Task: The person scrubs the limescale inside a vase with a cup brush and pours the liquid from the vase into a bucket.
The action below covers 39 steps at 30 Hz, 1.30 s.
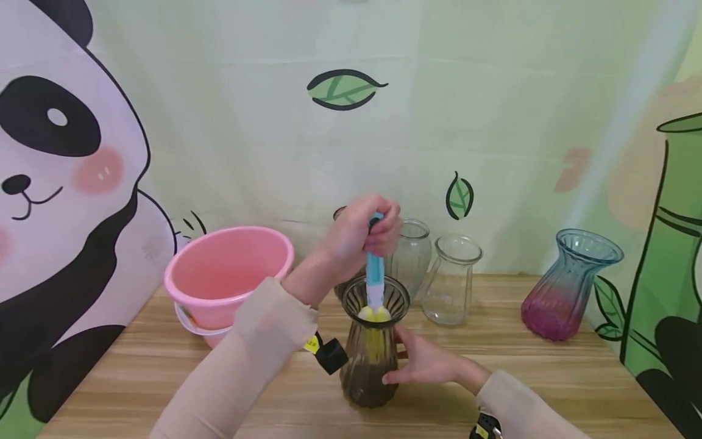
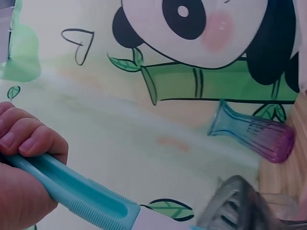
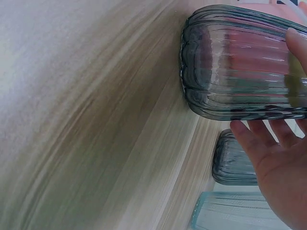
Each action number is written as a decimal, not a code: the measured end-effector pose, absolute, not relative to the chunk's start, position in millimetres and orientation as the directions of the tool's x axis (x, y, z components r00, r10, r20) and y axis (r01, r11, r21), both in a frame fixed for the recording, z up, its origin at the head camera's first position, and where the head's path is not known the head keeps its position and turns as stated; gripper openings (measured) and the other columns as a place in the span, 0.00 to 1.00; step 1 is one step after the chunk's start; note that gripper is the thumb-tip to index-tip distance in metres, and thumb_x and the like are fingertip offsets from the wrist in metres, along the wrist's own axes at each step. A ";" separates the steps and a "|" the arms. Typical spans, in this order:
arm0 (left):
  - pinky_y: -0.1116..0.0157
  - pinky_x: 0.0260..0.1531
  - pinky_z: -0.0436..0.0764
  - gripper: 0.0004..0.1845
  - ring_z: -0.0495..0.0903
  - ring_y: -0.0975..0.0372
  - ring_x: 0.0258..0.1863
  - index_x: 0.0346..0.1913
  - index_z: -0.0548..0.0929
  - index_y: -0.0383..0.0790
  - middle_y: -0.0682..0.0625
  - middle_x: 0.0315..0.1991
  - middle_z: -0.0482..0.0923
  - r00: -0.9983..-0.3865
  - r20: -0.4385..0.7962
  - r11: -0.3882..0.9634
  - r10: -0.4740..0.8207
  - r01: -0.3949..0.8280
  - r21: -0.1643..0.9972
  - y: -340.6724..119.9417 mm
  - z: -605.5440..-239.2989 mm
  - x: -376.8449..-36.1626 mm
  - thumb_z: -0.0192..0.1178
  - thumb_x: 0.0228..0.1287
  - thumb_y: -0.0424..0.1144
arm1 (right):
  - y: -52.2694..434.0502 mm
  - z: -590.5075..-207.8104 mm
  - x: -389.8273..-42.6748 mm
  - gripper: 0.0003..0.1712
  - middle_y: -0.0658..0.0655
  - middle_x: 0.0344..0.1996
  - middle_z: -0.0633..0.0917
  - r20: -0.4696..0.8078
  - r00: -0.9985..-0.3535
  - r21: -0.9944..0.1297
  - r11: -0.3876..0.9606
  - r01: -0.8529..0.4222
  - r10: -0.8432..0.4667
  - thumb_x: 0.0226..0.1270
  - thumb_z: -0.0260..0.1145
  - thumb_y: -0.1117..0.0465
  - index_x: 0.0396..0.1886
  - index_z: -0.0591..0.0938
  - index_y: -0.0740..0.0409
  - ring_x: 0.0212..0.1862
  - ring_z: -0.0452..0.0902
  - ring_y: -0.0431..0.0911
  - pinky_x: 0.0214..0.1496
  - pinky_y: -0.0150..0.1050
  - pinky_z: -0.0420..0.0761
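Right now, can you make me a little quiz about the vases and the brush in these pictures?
1. True or false: the left hand grips the blue brush handle.
2. Which vase does the right hand touch? A) the grey ribbed vase B) the blue and purple vase C) the clear glass vase
3. Fill in: the brush's yellow sponge head sits at the mouth of the ___ vase.

Key: 1 true. 2 A. 3 grey ribbed. Extra look: the pink bucket stands on the wooden table, left of the vases.
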State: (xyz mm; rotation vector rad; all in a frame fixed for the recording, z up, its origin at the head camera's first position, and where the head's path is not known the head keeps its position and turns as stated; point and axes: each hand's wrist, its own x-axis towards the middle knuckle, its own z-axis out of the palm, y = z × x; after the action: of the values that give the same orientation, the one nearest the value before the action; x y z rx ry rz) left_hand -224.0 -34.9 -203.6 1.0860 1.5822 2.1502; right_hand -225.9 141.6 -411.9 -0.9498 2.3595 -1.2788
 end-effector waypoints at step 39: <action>0.69 0.13 0.50 0.19 0.49 0.65 0.09 0.11 0.53 0.44 0.56 0.08 0.51 -0.730 0.347 -0.359 0.589 0.149 0.921 -29.3 -254.3 -232.4 0.33 0.61 0.33 | 144.0 -414.1 -225.0 0.46 0.62 0.61 0.67 0.075 -0.713 -0.856 0.322 -0.405 -0.698 0.54 0.69 0.57 0.67 0.53 0.60 0.61 0.65 0.57 0.56 0.37 0.74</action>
State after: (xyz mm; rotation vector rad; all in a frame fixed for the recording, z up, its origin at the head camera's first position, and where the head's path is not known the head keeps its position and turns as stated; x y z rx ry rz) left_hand -232.4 -29.3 -254.3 0.9707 1.5748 2.1655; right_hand -225.0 144.0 -414.1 -0.9890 2.2849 -1.3415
